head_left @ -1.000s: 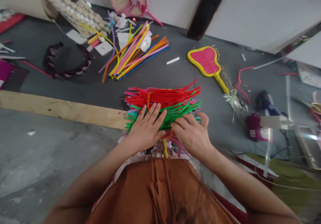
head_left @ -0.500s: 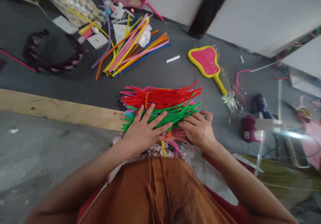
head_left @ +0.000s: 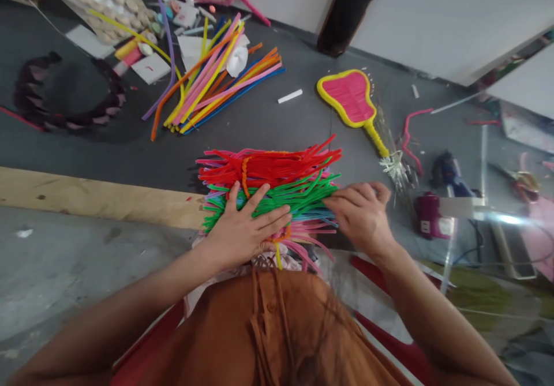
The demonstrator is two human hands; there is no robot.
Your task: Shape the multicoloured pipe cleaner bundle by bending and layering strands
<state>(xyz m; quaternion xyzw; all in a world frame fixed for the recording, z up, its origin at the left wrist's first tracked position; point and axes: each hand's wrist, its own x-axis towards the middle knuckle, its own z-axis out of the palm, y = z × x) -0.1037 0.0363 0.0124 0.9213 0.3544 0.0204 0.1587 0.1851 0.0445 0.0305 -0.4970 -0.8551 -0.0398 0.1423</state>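
A thick stack of pipe cleaners [head_left: 277, 175] lies in front of me, red on top at the far side, green nearer, pink and blue beneath. My left hand [head_left: 244, 224] lies flat on the green ones with fingers spread. My right hand [head_left: 359, 213] is at the stack's right end, fingers pinched on the tips of green pipe cleaners.
A loose bundle of long coloured pipe cleaners [head_left: 216, 86] lies farther back. A pink and yellow fan [head_left: 348, 97] is at the right, a glue gun [head_left: 450, 175] beyond it. A dark braided headband [head_left: 64, 94] sits left. A wooden plank [head_left: 95, 198] runs along the floor.
My right hand has slid rightward to the stack's right end and pinched the green tips. My left hand stays pressed on the stack. The view has shifted slightly.
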